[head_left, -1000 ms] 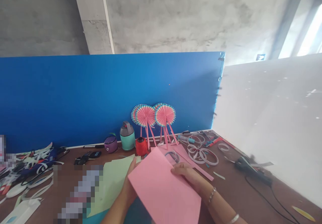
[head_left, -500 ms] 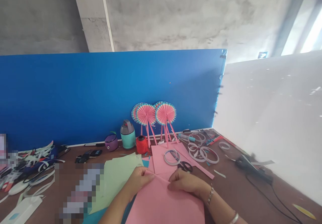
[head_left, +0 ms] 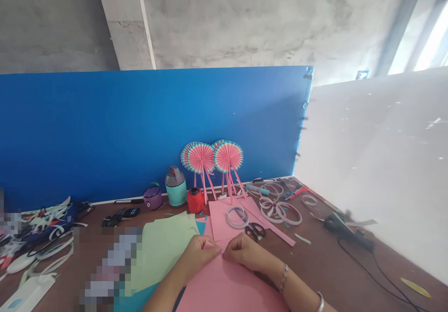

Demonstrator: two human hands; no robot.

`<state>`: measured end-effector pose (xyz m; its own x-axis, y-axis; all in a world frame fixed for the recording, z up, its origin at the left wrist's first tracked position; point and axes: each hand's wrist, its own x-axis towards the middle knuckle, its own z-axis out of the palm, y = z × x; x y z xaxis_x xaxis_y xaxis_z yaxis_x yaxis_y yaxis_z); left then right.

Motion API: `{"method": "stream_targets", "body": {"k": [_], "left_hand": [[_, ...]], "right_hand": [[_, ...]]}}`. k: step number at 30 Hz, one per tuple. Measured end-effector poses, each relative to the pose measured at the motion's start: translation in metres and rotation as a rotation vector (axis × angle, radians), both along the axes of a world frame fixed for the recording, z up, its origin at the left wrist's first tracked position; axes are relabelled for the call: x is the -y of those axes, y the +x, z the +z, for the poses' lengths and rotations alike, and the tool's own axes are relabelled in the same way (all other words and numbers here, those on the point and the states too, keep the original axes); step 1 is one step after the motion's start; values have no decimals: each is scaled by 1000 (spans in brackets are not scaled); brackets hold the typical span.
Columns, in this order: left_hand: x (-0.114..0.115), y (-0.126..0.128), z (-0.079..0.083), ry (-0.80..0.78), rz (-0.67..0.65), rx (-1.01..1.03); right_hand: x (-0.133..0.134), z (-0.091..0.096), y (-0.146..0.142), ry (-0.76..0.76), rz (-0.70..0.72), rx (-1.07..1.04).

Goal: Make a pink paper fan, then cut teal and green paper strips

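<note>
A large sheet of pink paper [head_left: 233, 286] lies before me, its far edge pinched between the fingers of both hands. My left hand [head_left: 204, 254] grips that edge on the left, thumb on top. Close beside it, my right hand [head_left: 241, 253] pinches the same edge, fingers curled; its wrist wears a bracelet and a bangle. Just beyond the hands are black-handled scissors [head_left: 255, 231] and a clear tape roll [head_left: 237, 217], resting on or beside more pink paper [head_left: 219, 218]. Light green sheets [head_left: 164, 246] lie left of my left hand.
Pink paper fans [head_left: 228, 157] lean against the blue partition [head_left: 105, 130]. Near them stand a teal flask [head_left: 176, 188], a red thread spool [head_left: 195, 201] and a purple pot [head_left: 152, 198]. Several tape rolls [head_left: 289, 213] lie right; a cable [head_left: 378, 286] crosses the table. Paper scraps [head_left: 52, 214] pile up left.
My right hand has moved left along the paper's far edge, closer to my left hand. My left hand keeps its pinch. The whole view has shifted slightly.
</note>
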<state>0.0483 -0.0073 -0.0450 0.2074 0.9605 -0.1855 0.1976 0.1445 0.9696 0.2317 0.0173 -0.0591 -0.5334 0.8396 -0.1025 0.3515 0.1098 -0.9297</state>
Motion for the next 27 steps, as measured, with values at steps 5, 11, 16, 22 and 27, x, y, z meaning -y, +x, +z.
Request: {"method": "stream_targets", "body": {"k": [5, 11, 16, 22, 27], "left_hand": [[-1, -4, 1, -6, 25, 23], [-8, -21, 5, -39, 101, 139], [-15, -32, 5, -65, 189, 216], [-16, -34, 5, -59, 313, 261], [-14, -28, 6, -36, 316, 258]], "right_hand": [[-1, 5, 5, -7, 32, 17], [-12, 12, 26, -4, 40, 27], [-21, 18, 45, 0, -5, 9], [-34, 10, 53, -127, -239, -153], [-40, 7, 51, -89, -387, -230]]}}
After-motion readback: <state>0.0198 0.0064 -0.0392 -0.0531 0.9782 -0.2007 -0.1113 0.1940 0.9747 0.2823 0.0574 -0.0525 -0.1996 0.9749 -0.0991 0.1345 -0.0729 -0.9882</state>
